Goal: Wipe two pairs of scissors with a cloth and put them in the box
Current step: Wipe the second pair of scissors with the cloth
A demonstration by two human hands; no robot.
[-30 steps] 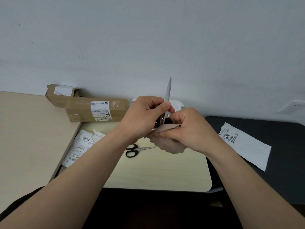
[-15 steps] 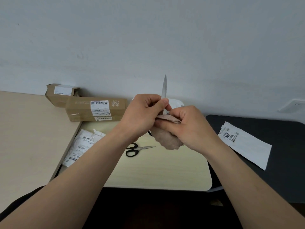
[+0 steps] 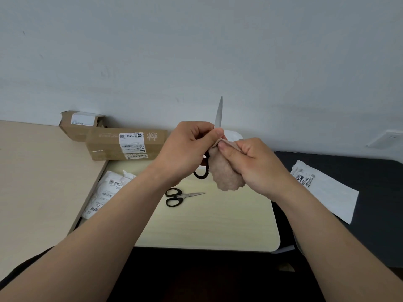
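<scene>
My left hand point(image 3: 187, 147) grips a pair of black-handled scissors point(image 3: 218, 113) upright above the small pale table; the blades point up and one handle loop shows below the hand. My right hand point(image 3: 250, 164) pinches a beige fluffy cloth point(image 3: 226, 175) against the lower part of the blades, just under my left thumb. A second, smaller pair of black-handled scissors point(image 3: 181, 196) lies flat on the table, tips pointing right. A white box point(image 3: 234, 135) stands mostly hidden behind my hands near the wall.
Two brown cardboard parcels point(image 3: 122, 142) lie at the back left by the wall. White plastic mailer bags point(image 3: 106, 190) sit at the table's left edge. Another white mailer point(image 3: 325, 190) lies on the dark surface at right. A wooden desk point(image 3: 32, 182) fills the left.
The scissors have tilted closer to upright. The cloth has slid up the blades toward my left thumb, and more of it now hangs below my right hand.
</scene>
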